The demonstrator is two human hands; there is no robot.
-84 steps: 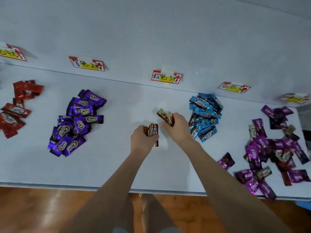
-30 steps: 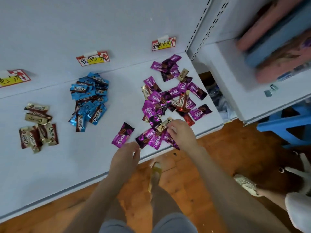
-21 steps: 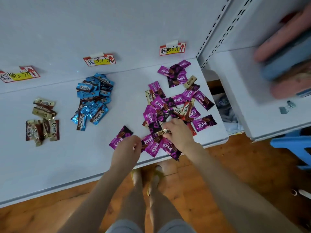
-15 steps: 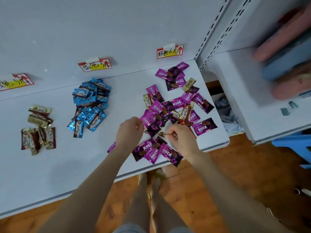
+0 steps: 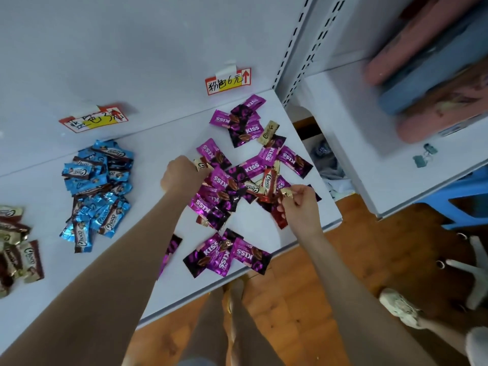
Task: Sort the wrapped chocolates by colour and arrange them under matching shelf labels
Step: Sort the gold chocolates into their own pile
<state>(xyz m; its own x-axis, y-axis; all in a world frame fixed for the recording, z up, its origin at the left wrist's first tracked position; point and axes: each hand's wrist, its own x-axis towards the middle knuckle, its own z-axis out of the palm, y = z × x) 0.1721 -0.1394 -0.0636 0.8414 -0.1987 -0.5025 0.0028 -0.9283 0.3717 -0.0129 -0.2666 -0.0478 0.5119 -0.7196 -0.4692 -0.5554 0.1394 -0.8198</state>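
Your left hand [image 5: 182, 174] is curled at the left edge of the pink pile [image 5: 237, 178], centre of frame, with its fingers closed on a gold chocolate [image 5: 201, 165]. Your right hand [image 5: 301, 207], at the pile's right edge, pinches a second gold chocolate [image 5: 287, 192] between thumb and fingertips. The pile lies on the white shelf [image 5: 153, 154] below the pink label [image 5: 228, 81]. A red chocolate [image 5: 268, 183] and other gold pieces are mixed into it. The blue pile [image 5: 96, 188] sits at left, below the blue label [image 5: 93, 120]. The brown-and-gold pile [image 5: 18, 249] lies at the far left edge.
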